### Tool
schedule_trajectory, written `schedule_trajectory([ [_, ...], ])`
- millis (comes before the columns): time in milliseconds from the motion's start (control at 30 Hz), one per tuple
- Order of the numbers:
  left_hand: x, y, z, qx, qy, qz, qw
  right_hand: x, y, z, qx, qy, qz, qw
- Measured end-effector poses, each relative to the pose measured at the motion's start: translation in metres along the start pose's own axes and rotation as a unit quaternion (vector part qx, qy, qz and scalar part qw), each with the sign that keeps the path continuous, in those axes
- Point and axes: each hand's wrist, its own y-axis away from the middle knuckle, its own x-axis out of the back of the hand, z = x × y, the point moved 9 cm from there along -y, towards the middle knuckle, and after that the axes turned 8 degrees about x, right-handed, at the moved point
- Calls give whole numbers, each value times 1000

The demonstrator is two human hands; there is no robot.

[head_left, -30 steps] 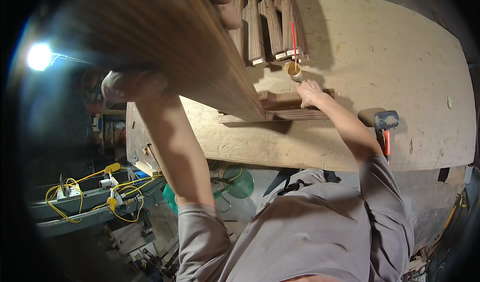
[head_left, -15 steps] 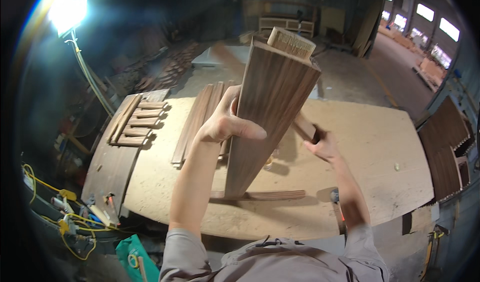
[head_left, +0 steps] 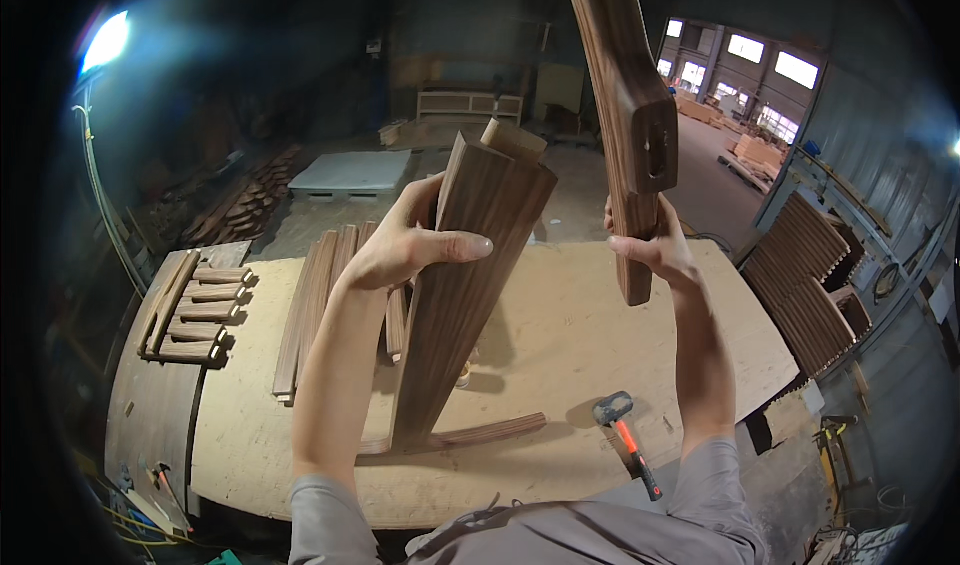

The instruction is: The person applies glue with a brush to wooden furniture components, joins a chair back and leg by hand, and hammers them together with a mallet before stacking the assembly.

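The pale, scuffed worktop spreads below both grips. Dark planks lie left of the left grip, partly behind its forearm. That grip, thumb and fingers set wide, clasps a broad straight-grained board, its pale tenon above the thumb. The right grip is closed around a round-edged wooden rail, slotted above the fingers. Below the left grip, the board's foot meets a narrow strip. A mallet with an orange-and-black handle lies below the right grip. Beyond the board, mostly hidden, sits what seems a small cup.

Brown board — tilted, pale tenon up; slotted brown rail — aloft, near vertical.
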Motion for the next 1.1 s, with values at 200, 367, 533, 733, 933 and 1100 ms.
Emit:
schedule_trajectory([
  [200, 0, -2, 6, -26, -9, 8, 1000, 19, -22, -63, 81, 312, 133, 937],
  [367, 0, 3, 17, -37, -29, 23, 999, 6, -36, -80, 106, 369, 143, 912],
  [533, -1, -9, 17, -87, -22, 7, 996, 10, -40, -90, 159, 413, 143, 885],
  [733, 5, -8, 15, -75, -8, 37, 996, -6, -40, -107, 226, 452, 164, 847],
  [933, 10, -12, 21, -78, -17, 58, 995, -8, -63, -132, 323, 528, 72, 782],
  [1100, 11, -25, 42, -182, -90, 106, 973, 1, -70, -133, 300, 544, 49, 782],
])
